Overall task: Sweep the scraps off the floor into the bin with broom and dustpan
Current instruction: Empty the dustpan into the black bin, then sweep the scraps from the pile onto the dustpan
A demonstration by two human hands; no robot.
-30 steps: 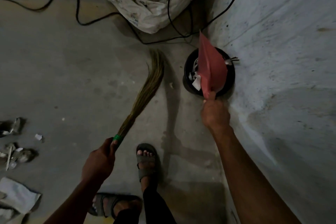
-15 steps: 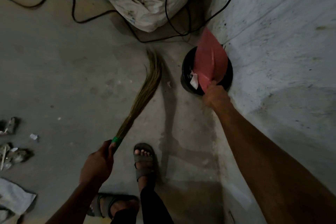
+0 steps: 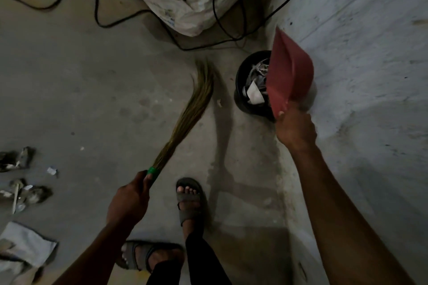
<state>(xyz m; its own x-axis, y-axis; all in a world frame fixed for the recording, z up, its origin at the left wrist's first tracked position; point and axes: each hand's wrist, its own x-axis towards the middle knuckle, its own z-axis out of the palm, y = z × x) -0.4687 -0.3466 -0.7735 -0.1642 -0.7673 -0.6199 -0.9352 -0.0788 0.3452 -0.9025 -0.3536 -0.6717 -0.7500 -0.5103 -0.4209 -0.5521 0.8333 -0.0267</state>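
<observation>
My right hand (image 3: 295, 129) grips the handle of a red dustpan (image 3: 288, 74), held tilted up on edge over the right side of a round black bin (image 3: 245, 99). Paper scraps (image 3: 254, 92) lie inside the bin. My left hand (image 3: 129, 201) holds a grass broom (image 3: 190, 111) by its green-banded neck; the bristles point up and right, with their tips on the floor left of the bin. More scraps (image 3: 20, 178) lie on the concrete floor at the far left.
A white sack (image 3: 185, 0) stands at the top centre with black cables (image 3: 215, 23) looping round it. A concrete wall (image 3: 370, 53) rises on the right beside the bin. My sandalled feet (image 3: 190, 201) stand between my arms. A pale cloth (image 3: 25, 245) lies bottom left.
The dustpan lay flatter over the bin half a second ago; now it stands more upright and further right, showing the scraps in the bin. The broom has hardly moved.
</observation>
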